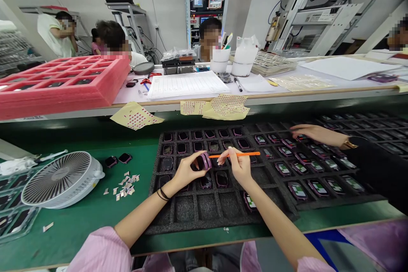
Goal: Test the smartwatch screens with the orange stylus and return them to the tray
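Note:
Between its thumb and fingers my left hand (190, 169) grips a purple-framed watch case (204, 160), tilted on edge above the black foam tray (191, 223). My right hand (238, 165) pinches a thin orange stick (251, 153), whose left end points at the watch case; whether the tip touches it I cannot tell. Below my hands, a dark watch (222, 179) lies in a tray compartment. Near my right forearm sits a watch with a lit screen (250, 201). Several more watches fill the tray's back rows.
A white round fan (62, 179) stands at the left, beside two loose watches (125, 158) and scattered small pieces (127, 186). Another person's hand (321, 134) reaches over the right tray of lit watches. A shelf with pink foam (114, 83) and papers (188, 85) runs behind.

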Tool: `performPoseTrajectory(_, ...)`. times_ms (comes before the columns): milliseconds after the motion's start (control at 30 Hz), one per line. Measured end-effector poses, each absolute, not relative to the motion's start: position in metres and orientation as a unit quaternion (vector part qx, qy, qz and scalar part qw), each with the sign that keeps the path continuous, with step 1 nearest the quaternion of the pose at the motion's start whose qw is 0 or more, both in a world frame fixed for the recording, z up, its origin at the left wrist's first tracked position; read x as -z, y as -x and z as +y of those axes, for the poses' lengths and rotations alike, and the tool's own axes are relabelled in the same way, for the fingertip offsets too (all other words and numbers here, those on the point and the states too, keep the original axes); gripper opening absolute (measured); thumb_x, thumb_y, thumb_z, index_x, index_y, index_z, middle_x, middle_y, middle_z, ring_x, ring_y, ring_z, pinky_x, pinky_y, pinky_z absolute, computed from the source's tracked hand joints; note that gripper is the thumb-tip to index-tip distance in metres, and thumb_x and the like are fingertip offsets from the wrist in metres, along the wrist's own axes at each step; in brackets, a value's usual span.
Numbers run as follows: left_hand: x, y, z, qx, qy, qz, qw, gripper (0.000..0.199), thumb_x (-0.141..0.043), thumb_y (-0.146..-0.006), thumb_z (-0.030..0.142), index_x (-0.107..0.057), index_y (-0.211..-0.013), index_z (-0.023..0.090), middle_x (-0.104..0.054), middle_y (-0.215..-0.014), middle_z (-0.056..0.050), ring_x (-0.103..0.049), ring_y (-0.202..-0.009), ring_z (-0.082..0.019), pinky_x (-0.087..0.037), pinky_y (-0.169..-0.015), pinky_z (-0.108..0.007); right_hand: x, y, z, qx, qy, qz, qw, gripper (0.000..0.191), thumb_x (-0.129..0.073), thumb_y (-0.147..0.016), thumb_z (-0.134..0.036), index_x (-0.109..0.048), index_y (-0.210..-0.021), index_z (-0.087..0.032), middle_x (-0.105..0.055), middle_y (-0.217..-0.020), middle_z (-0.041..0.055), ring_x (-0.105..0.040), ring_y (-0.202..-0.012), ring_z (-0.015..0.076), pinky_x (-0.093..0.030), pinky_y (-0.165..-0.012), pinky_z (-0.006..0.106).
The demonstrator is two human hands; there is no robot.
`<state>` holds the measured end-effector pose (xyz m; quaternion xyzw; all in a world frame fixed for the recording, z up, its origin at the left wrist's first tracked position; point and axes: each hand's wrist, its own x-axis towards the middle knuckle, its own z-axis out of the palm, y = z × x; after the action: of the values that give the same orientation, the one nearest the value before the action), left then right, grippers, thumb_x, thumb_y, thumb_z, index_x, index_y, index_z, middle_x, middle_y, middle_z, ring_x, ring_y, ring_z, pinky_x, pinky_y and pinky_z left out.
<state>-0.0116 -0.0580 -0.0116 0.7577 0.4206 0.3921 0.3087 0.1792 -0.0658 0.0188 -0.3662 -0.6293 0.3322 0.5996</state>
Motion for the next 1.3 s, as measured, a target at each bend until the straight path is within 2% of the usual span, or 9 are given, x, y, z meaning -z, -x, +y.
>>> performPoseTrajectory(200, 0.011, 0.012, -0.057, -0.394, -0.761, 0.416, 0.307, 0.054, -0.068, -0.07, 0.023, -0.055, -0.123, 0.018, -0.068, -0.105, -0.005, -0.06, -0.07, -0.012, -0.052, -0.069, -0.025, -0.017, -0.18, -0.065, -0.346, 0.37, -0.624, 0.595, 0.049, -0.04, -0.092, -0.05, -0.061, -0.062, -0.018, -0.064, -0.058, 0.0045, -0.06, -0.05, 0.0143, -0.051, -0.049, 0.028)
performPoseTrajectory(300, 0.01, 0.012, -0.056, -0.396, -0.761, 0.418, 0.298, 0.055, -0.068, -0.069, 0.022, -0.055, -0.123, 0.018, -0.068, -0.102, -0.005, -0.059, -0.069, -0.011, -0.052, -0.068, -0.024, -0.014, -0.181, -0.064, -0.377, 0.363, -0.595, 0.609, 0.044, -0.04, -0.092, -0.051, -0.059, -0.069, -0.018, -0.065, -0.058, 0.0032, -0.061, -0.049, 0.0146, -0.053, -0.05, 0.028)
performPoseTrajectory(400, 0.009, 0.011, -0.056, -0.396, -0.759, 0.436, 0.276, 0.054, -0.069, -0.069, 0.023, -0.056, -0.121, 0.018, -0.068, -0.098, -0.004, -0.058, -0.066, -0.011, -0.052, -0.065, -0.024, -0.011, -0.18, -0.06, -0.412, 0.37, -0.556, 0.619, 0.038, -0.04, -0.092, -0.051, -0.052, -0.074, -0.019, -0.067, -0.062, 0.0029, -0.065, -0.054, 0.0154, -0.056, -0.059, 0.031)
performPoseTrajectory(467, 0.009, 0.011, -0.056, -0.393, -0.758, 0.447, 0.265, 0.052, -0.069, -0.069, 0.023, -0.057, -0.119, 0.017, -0.068, -0.096, -0.004, -0.057, -0.064, -0.011, -0.051, -0.063, -0.023, -0.008, -0.178, -0.057, -0.441, 0.383, -0.558, 0.59, 0.034, -0.052, -0.087, -0.049, -0.044, -0.071, -0.02, -0.069, -0.072, 0.0045, -0.067, -0.065, 0.0168, -0.057, -0.066, 0.033)
performPoseTrajectory(533, 0.009, 0.01, -0.057, -0.389, -0.761, 0.448, 0.263, 0.051, -0.069, -0.069, 0.023, -0.057, -0.118, 0.017, -0.068, -0.097, -0.005, -0.057, -0.064, -0.011, -0.051, -0.062, -0.023, -0.003, -0.174, -0.055, -0.479, 0.389, -0.576, 0.537, 0.04, -0.067, -0.075, -0.047, -0.037, -0.069, -0.021, -0.069, -0.082, 0.005, -0.067, -0.07, 0.0166, -0.056, -0.067, 0.033)
performPoseTrajectory(667, 0.01, 0.009, -0.061, -0.399, -0.761, 0.432, 0.272, 0.053, -0.071, -0.071, 0.028, -0.053, -0.121, 0.018, -0.066, -0.1, -0.007, -0.058, -0.066, -0.011, -0.051, -0.063, -0.024, 0.004, -0.167, -0.053, -0.543, 0.381, -0.59, 0.461, 0.052, -0.078, -0.062, -0.045, -0.032, -0.066, -0.021, -0.063, -0.075, -0.002, -0.052, -0.049, 0.0073, -0.052, -0.054, 0.025)
performPoseTrajectory(833, 0.007, 0.009, -0.063, -0.443, -0.727, 0.42, 0.314, 0.061, -0.074, -0.068, 0.043, -0.05, -0.118, 0.018, -0.057, -0.074, 0.002, -0.052, -0.06, -0.01, -0.048, -0.057, -0.022, 0.0, -0.166, -0.056, -0.595, 0.369, -0.529, 0.48, 0.054, -0.079, -0.061, -0.044, -0.03, -0.063, -0.021, -0.043, -0.061, -0.0089, -0.042, -0.047, 0.005, -0.051, -0.055, 0.024)
performPoseTrajectory(1000, 0.006, 0.01, -0.063, -0.46, -0.722, 0.398, 0.33, 0.055, -0.073, -0.07, 0.046, -0.052, -0.112, 0.018, -0.057, -0.078, 0.001, -0.052, -0.062, -0.009, -0.048, -0.058, -0.022, -0.001, -0.167, -0.056, -0.608, 0.363, -0.515, 0.483, 0.053, -0.079, -0.061, -0.043, -0.032, -0.063, -0.02, -0.041, -0.063, -0.0075, -0.043, -0.053, 0.0066, -0.053, -0.058, 0.025)
performPoseTrajectory(1300, 0.006, 0.011, -0.062, -0.494, -0.682, 0.42, 0.338, 0.053, -0.073, -0.071, 0.038, -0.05, -0.114, 0.017, -0.06, -0.088, -0.003, -0.057, -0.069, -0.012, -0.05, -0.06, -0.023, -0.005, -0.169, -0.056, -0.622, 0.342, -0.467, 0.527, 0.046, -0.074, -0.07, -0.043, -0.035, -0.062, -0.02, -0.036, -0.067, -0.005, -0.043, -0.063, 0.0097, -0.059, -0.068, 0.034)
